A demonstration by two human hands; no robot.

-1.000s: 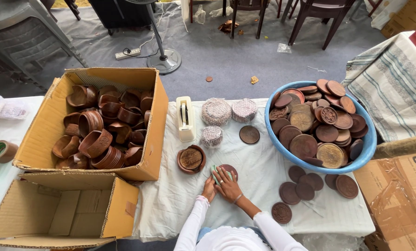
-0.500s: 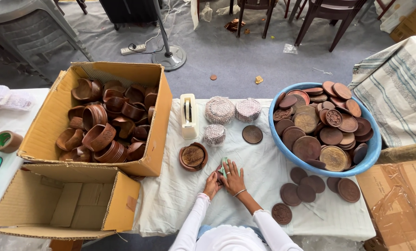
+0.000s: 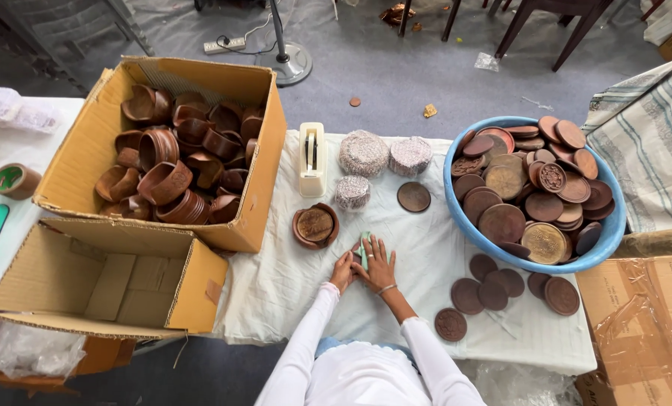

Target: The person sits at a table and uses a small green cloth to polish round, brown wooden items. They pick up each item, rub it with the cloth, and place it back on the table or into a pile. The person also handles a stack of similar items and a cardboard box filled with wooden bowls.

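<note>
Both hands are pressed flat on a small pale-green wrapped piece (image 3: pixel 364 246) at the near-centre of the table (image 3: pixel 291 286), just below the round brown holder (image 3: pixel 315 225). Right hand (image 3: pixel 376 263) lies spread w/ fingers apart on top; left hand (image 3: pixel 343 271) is tucked against its left edge, fingers together. No closed grip is seen, only flat pressure; what is under the palms can't be told. Judged: the wrap is best kept taut, folded edges held down evenly, w/ the piece kept clear of loose discs (image 3: pixel 494 289) nearby and the blue tub (image 3: pixel 603 244)
</note>
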